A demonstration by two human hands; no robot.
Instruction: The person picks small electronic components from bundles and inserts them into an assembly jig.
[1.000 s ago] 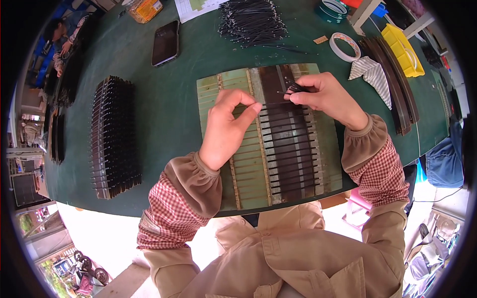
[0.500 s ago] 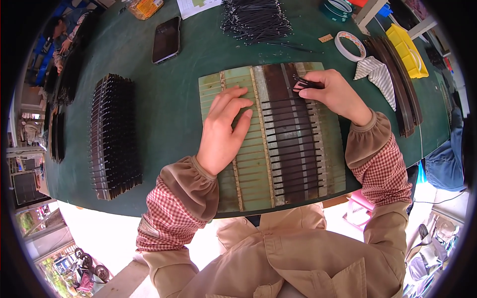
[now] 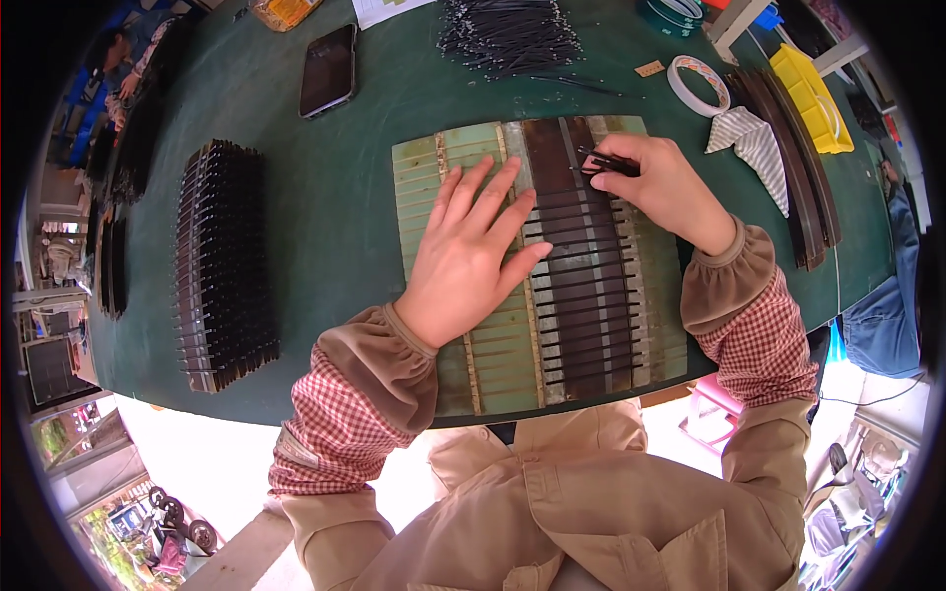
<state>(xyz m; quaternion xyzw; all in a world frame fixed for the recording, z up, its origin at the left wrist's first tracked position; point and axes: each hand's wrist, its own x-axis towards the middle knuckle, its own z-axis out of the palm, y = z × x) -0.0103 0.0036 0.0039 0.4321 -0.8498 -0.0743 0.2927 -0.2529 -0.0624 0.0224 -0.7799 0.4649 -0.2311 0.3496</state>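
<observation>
A green slotted board (image 3: 503,364) lies on the table in front of me. Along its right half runs a dark brown strip (image 3: 548,148) with a narrow grey band, crossed by several thin black rods (image 3: 581,307) set side by side in slots. My left hand (image 3: 455,261) is spread over the board's left half, its fingertips reaching the strip's left edge by the upper rods. It holds nothing. At the upper right of the strip, my right hand (image 3: 665,182) pinches a small bunch of black rods (image 3: 613,161), their ends pointing left over the grey band.
A tall stack of rod-lined strips (image 3: 222,271) stands left of the board. Farther back are a phone (image 3: 328,71) and a pile of black rods (image 3: 507,37). To the right lie a tape roll (image 3: 698,86), striped cloth (image 3: 749,148), brown strips (image 3: 788,177) and a yellow bin (image 3: 808,98).
My left hand has moved right and spread its fingers toward the strip's edge. The right hand stays at nearly the same place with its bunch of rods.
</observation>
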